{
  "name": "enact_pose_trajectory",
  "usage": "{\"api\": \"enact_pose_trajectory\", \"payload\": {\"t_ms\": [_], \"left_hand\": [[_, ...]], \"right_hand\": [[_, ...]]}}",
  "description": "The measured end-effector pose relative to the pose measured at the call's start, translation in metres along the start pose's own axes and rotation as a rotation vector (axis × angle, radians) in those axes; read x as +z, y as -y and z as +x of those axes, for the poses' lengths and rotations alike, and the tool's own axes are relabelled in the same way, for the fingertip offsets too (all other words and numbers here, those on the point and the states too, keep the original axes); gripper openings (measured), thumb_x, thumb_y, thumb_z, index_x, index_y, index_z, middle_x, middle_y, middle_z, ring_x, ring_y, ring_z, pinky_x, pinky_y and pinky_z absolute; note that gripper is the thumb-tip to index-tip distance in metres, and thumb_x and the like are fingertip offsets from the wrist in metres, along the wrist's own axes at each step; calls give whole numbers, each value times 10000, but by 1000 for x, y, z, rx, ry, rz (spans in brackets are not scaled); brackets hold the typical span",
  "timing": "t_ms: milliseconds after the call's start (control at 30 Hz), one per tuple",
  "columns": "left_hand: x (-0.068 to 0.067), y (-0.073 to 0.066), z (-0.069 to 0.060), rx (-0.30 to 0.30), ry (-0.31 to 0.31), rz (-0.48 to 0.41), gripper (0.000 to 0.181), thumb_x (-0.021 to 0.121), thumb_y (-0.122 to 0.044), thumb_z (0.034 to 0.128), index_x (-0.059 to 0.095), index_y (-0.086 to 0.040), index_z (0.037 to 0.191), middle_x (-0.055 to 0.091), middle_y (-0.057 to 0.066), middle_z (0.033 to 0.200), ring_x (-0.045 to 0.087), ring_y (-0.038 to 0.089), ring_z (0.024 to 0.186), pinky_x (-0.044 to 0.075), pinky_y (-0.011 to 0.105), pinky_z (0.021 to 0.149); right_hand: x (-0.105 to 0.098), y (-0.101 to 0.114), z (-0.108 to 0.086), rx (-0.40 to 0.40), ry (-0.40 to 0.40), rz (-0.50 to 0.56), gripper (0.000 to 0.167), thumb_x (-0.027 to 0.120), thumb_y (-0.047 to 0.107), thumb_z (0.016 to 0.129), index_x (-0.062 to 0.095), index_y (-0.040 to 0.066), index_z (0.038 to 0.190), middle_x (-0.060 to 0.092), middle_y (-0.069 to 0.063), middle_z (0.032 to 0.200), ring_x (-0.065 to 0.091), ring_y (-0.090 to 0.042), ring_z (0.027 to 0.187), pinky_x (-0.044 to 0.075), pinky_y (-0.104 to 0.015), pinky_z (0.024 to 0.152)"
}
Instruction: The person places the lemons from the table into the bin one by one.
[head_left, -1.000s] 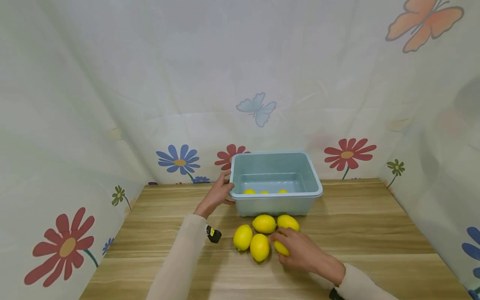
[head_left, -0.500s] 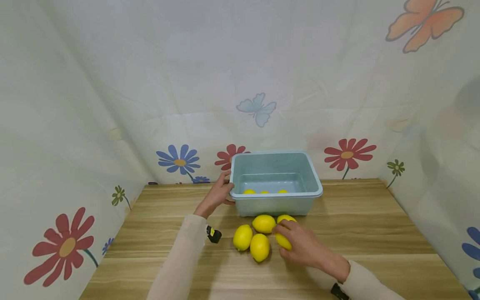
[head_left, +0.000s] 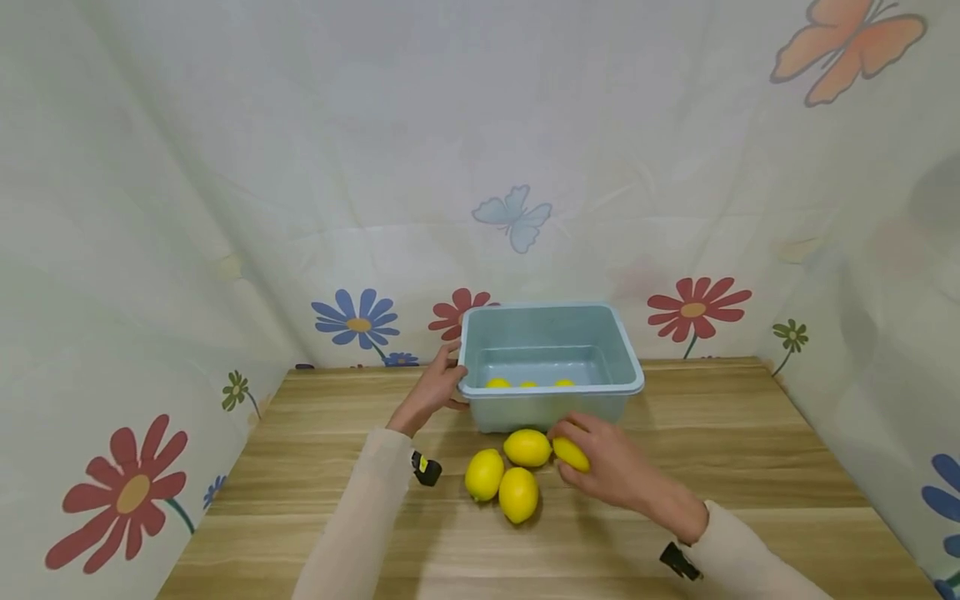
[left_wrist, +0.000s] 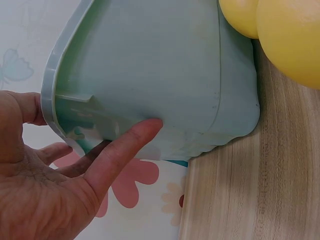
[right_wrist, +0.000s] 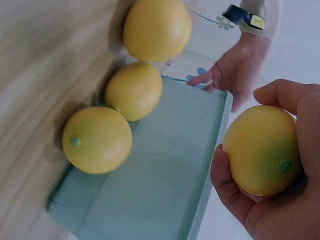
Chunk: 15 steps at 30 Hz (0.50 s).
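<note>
Right grip [head_left: 611,462] moved lemon [right_wrist: 260,147] forward

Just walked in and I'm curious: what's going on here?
A person's left hand holds the side of a blue bin, where some lemons show inside. Their right hand grips another lemon in front of the bin. More lemons lie on the table nearby, not in the bin.

Bin [head_left: 551,408] open above, lemons [head_left: 527,448] obstructing its front, rear gap apparently tight
</note>
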<state>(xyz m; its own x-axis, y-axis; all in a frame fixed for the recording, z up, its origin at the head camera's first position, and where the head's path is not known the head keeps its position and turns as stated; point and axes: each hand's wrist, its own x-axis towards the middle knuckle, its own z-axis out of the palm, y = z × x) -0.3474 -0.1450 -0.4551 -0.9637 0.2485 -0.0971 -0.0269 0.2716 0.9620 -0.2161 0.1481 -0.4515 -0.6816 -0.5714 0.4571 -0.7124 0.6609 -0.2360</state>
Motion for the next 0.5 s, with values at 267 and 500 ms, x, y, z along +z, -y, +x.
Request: {"api": "enact_pose_trajectory", "payload": {"t_ms": [267, 500], "left_hand": [[-1, -4, 0, 0, -2, 1, 581, 451, -248, 1007, 216, -224, 1539, 355, 256, 1503, 490, 497, 1266, 595, 542, 776], [0, -4, 1, 2, 10, 4, 582, 448, -232, 1010, 215, -202, 1542, 352, 267, 1500, 479, 498, 1274, 572, 581, 802]], "right_hand": [[-17, -3, 14, 6, -63, -17, 315, 766, 254, 829, 661, 148, 1106, 632, 31, 1067, 598, -118, 911, 576, -327, 841], [-29, -7, 24, -10, -101, -32, 327, 774, 219, 811, 663, 133, 1107, 644, 5, 1071, 620, -156, 930, 584, -345, 836]]}}
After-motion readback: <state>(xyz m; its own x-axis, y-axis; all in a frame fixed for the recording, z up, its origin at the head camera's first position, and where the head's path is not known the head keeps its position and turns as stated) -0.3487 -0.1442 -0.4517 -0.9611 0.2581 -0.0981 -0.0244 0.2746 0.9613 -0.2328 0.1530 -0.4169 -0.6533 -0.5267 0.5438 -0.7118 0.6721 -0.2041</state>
